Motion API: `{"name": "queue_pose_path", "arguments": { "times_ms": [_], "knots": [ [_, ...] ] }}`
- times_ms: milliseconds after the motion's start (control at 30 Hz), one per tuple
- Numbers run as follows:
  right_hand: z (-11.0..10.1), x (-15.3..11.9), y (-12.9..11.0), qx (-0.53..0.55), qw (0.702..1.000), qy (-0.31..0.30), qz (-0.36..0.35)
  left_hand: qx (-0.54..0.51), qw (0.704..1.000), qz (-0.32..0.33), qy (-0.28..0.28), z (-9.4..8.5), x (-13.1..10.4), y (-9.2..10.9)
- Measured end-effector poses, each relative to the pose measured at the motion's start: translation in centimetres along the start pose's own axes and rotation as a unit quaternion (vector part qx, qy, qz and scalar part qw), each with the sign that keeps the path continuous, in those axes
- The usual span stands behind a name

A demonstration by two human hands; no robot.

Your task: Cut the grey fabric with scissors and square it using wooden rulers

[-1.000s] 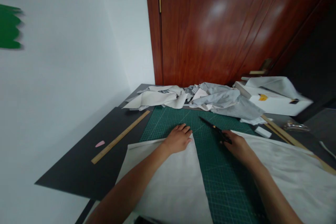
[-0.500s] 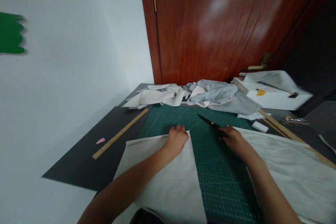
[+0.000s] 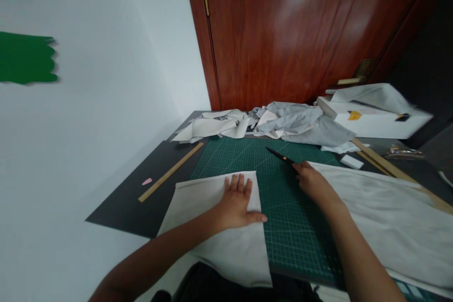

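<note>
My left hand [image 3: 236, 205] lies flat with spread fingers on a white cloth piece [image 3: 208, 193], near its upper right corner. The cloth's front part hangs at the mat's near edge. My right hand [image 3: 313, 181] is closed round the handles of black scissors [image 3: 281, 155], whose blades point up and left over the green cutting mat [image 3: 290, 222]. Beneath my right forearm and to its right spreads a larger white cloth [image 3: 396, 217].
Crumpled grey and white fabric [image 3: 297, 122] lies along the back by the door. A white box [image 3: 375, 120], a small white block [image 3: 351, 162] and long wooden strips [image 3: 382, 165] are at the right. At the left are a wooden ruler [image 3: 171, 172] and a pink piece [image 3: 146, 181].
My left hand has gone from curled fingers at the cloth's top edge to spread flat, lower on the cloth. My right hand still holds the scissors. The view has shifted slightly.
</note>
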State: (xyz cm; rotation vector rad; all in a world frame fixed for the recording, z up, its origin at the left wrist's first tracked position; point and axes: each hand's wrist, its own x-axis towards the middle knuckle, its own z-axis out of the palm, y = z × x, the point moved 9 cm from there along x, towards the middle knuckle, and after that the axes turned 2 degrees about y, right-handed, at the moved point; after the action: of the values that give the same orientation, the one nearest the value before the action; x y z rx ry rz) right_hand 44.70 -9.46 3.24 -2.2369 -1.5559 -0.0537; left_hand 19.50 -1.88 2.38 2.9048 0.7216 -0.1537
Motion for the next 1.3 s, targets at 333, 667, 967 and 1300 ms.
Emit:
{"name": "queue_pose_path", "arguments": {
  "times_ms": [333, 667, 967, 1300],
  "knots": [
    [-0.5, -0.1, 0.2, -0.072, 0.997, 0.031, -0.006, -0.005, 0.999, 0.007, 0.045, -1.2, 9.9, 0.3],
    [-0.2, 0.8, 3.1, -0.045, 0.996, 0.07, 0.011, 0.08, 0.979, 0.092, 0.161, -4.0, 13.4, 2.7],
    [0.4, 0.9, 4.0, -0.018, 0.996, 0.08, 0.018, 0.084, 0.976, 0.115, 0.163, -3.8, 7.3, 2.6],
    [-1.3, 0.0, 2.0, -0.044, 0.994, 0.091, 0.031, -0.001, 0.985, 0.114, 0.133, -2.3, 8.3, 2.1]
  ]
}}
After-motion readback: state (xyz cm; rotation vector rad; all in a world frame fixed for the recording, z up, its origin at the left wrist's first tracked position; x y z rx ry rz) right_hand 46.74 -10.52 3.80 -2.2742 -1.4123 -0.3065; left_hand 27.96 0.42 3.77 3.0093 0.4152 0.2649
